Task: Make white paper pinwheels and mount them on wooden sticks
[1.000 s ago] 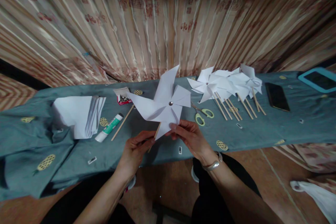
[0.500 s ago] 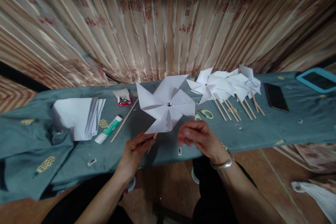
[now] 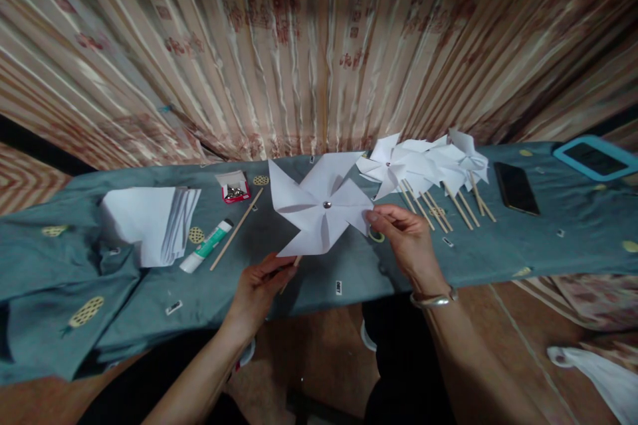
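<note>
A white paper pinwheel (image 3: 312,202) with a shiny metal pin at its centre is held up over the cloth-covered table. My left hand (image 3: 256,285) is closed around its wooden stick (image 3: 298,261), just below the paper blades. With thumb and fingers, my right hand (image 3: 406,239) pinches the tip of the right-hand blade. Behind that hand, most of a pair of scissors is hidden; part of a yellow-green handle (image 3: 377,236) shows.
Several pinwheels (image 3: 419,163) lie overlapping at the back right, beside a phone (image 3: 517,188) and a blue-framed tablet (image 3: 595,158). Leftward are a loose stick (image 3: 236,229), a glue stick (image 3: 206,246), a small box of pins (image 3: 234,188) and a stack of white paper (image 3: 149,226).
My right hand has moved right and up from below the pinwheel and now grips a blade tip. The pinwheel has shifted slightly right. My left hand still holds the stick.
</note>
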Demonstrator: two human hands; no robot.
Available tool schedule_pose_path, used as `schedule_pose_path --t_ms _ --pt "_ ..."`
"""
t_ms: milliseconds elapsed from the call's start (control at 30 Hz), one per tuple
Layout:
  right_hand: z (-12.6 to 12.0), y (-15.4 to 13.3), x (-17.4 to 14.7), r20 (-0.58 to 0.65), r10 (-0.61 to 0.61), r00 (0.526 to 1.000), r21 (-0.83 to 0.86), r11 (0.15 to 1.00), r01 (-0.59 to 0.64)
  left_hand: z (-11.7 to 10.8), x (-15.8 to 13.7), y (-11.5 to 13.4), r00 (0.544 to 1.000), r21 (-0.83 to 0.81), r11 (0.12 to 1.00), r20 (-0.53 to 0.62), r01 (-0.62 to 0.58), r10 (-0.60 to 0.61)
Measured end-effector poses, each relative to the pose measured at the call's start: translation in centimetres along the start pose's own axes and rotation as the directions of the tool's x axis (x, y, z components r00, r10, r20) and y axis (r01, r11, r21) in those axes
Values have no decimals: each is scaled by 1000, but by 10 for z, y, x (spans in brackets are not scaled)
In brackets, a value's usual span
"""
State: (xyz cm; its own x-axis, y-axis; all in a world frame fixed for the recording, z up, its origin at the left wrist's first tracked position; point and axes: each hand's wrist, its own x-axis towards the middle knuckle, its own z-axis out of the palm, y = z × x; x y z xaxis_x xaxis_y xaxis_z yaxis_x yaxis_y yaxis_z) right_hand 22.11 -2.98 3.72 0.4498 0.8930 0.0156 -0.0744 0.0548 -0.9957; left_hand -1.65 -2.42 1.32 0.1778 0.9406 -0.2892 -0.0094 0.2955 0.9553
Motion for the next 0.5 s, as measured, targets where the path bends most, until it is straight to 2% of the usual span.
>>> schedule_pose_path --t_ms 267,500 --pt "8 1 -8 140 109 984 1 994 -110 -3 -1 4 1000 3 1000 9 -5 4" --pt "20 6 -19 259 188 947 33 978 -204 -2 0 4 1000 13 1000 5 -10 10"
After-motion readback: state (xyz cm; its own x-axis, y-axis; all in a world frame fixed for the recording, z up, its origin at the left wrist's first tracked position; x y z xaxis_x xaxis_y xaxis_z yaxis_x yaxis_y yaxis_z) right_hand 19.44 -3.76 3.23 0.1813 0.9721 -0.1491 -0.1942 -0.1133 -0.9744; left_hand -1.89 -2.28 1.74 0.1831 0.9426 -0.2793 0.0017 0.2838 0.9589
